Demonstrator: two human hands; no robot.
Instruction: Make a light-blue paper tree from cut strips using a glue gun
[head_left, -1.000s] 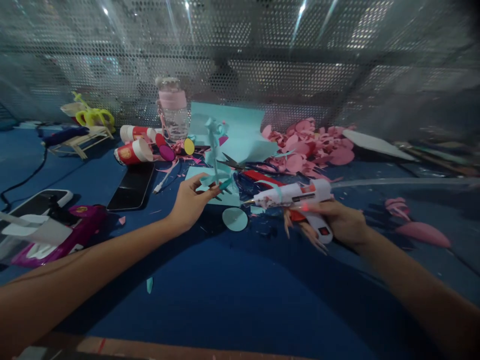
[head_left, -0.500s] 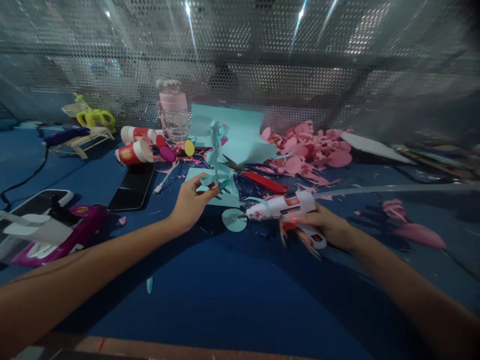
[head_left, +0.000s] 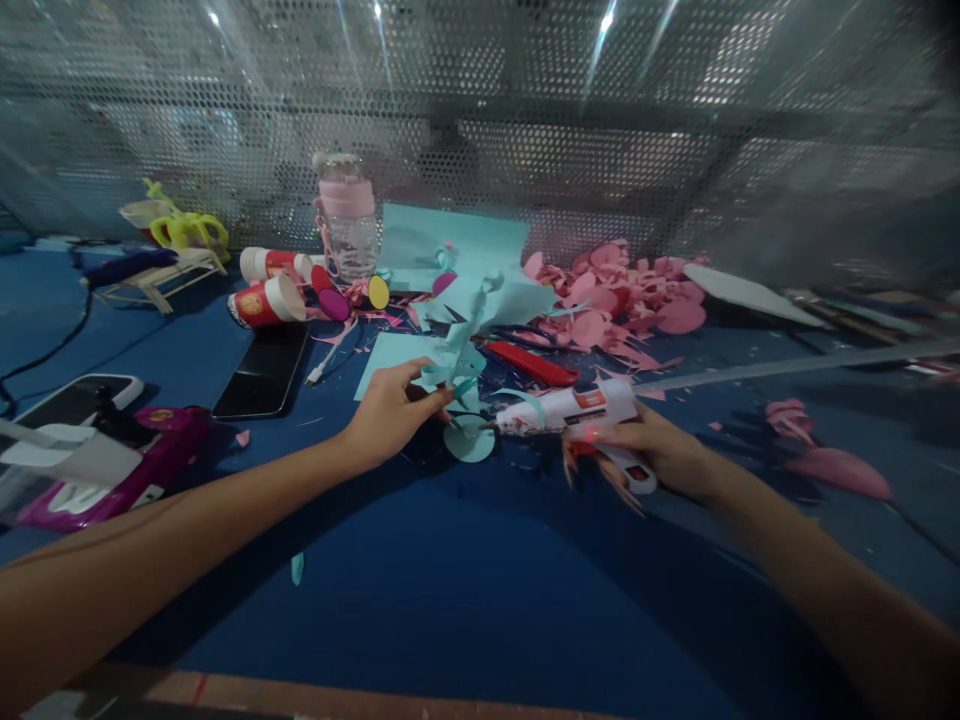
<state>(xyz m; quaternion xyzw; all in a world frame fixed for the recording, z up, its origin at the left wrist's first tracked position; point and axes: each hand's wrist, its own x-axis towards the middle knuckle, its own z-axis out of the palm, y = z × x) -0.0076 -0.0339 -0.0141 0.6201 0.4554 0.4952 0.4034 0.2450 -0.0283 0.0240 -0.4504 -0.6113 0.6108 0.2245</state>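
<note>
At the centre of the frame, the left hand (head_left: 386,415) pinches a tilted teal paper figure (head_left: 459,352) over the teal disc (head_left: 469,438) while the right hand (head_left: 660,455), fingers wrapped round the glue gun (head_left: 574,410), aims its nozzle at the disc, likely gluing, needing steady alignment.

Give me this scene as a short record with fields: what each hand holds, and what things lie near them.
Left hand: pinches a teal paper figure, tilted to the right
Right hand: grips a white glue gun, nozzle pointing left
Under the nozzle: teal paper disc on the blue table
Behind: pink paper cutouts, red paper cups, clear bottle
Left: black phone
</note>
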